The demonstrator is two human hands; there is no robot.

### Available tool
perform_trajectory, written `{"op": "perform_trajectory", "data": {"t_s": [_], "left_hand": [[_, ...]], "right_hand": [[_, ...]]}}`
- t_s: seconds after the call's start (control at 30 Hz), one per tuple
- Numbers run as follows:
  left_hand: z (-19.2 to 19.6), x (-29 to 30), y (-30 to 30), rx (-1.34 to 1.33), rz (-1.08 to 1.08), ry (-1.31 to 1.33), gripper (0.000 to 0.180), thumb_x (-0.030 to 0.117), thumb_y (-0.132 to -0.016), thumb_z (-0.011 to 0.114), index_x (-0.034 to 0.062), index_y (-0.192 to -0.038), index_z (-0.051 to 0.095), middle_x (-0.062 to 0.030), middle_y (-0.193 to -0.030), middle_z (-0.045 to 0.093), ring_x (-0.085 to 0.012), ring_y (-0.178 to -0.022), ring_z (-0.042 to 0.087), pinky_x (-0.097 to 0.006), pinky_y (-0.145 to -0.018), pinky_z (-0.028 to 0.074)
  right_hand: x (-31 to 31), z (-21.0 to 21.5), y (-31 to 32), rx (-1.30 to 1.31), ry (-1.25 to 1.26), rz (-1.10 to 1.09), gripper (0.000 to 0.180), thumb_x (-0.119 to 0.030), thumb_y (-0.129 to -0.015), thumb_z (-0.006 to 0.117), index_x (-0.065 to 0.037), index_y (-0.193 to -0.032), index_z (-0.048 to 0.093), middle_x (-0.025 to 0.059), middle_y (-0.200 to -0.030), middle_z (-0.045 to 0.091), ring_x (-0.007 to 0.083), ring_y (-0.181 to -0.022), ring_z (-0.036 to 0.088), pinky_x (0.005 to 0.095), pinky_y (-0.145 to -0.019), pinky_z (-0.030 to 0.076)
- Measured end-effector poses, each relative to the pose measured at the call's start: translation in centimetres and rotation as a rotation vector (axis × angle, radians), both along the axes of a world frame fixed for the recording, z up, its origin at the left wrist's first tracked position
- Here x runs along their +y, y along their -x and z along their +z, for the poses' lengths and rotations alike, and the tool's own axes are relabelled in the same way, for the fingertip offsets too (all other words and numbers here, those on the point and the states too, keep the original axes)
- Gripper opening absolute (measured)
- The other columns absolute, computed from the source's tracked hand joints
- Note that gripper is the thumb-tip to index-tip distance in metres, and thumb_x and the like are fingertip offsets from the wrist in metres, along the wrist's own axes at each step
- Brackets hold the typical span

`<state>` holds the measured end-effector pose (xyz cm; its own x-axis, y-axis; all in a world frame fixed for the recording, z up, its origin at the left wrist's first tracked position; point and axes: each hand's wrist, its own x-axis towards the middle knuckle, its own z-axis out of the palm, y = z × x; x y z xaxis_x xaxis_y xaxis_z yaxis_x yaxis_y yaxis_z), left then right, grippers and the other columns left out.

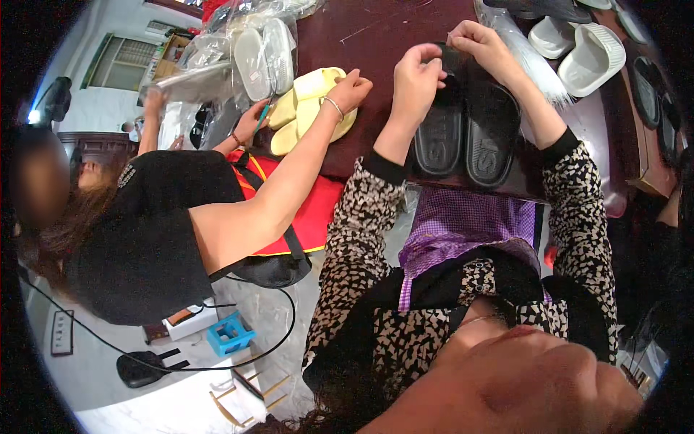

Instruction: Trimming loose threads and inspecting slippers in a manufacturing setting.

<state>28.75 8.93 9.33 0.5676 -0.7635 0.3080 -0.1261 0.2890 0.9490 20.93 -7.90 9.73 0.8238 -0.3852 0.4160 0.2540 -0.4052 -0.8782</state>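
Observation:
A pair of black slide sandals lies side by side, soles up, on the dark red table in front of me. My left hand pinches something small and dark at the far end of the left sandal. My right hand is closed on the same spot from the other side, next to a clear plastic bag. What exactly the fingers hold is too small to tell.
A co-worker in a black top and red apron sits at my left, one hand on a pair of yellow slides. White slippers in plastic lie beyond. White slides and dark ones sit at the far right. A blue box and cables lie on the floor.

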Motion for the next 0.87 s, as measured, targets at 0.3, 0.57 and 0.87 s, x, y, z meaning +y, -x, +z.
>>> {"op": "perform_trajectory", "data": {"t_s": [0.3, 0.57, 0.87], "left_hand": [[0.2, -5.5, -3.8, -0.402, -0.084, -0.12, 0.024, 0.003, -0.083, 0.054, -0.0034, -0.106, 0.054, -0.0063, -0.087, 0.062, -0.0095, -0.068, 0.057, -0.021, -0.055, 0.045], [0.2, -5.9, -3.0, -0.206, -0.269, -0.108, 0.017, 0.006, -0.081, 0.059, -0.0015, -0.096, 0.059, -0.0037, -0.079, 0.062, -0.0073, -0.064, 0.054, -0.02, -0.055, 0.043], [-1.2, -6.3, -2.6, 0.021, -0.107, -0.138, 0.014, 0.008, -0.079, 0.06, -0.0006, -0.09, 0.061, -0.0032, -0.071, 0.06, -0.0069, -0.056, 0.052, -0.019, -0.049, 0.042]], "right_hand": [[-0.6, -0.8, 0.8, -0.022, 0.011, -0.018, 0.008, -0.012, -0.087, 0.055, -0.005, -0.089, 0.057, -0.0038, -0.078, 0.055, 0.0044, -0.073, 0.048, 0.0198, -0.066, 0.04], [-0.5, -1.0, 1.9, -0.1, -0.172, -0.011, 0.009, -0.012, -0.087, 0.055, -0.004, -0.089, 0.058, -0.0026, -0.081, 0.057, 0.005, -0.072, 0.05, 0.02, -0.065, 0.041], [-0.7, -2.0, 2.6, -0.015, -0.123, -0.231, 0.013, -0.015, -0.087, 0.057, -0.003, -0.091, 0.059, -0.0014, -0.082, 0.059, 0.0068, -0.075, 0.054, 0.0211, -0.068, 0.044]]}}
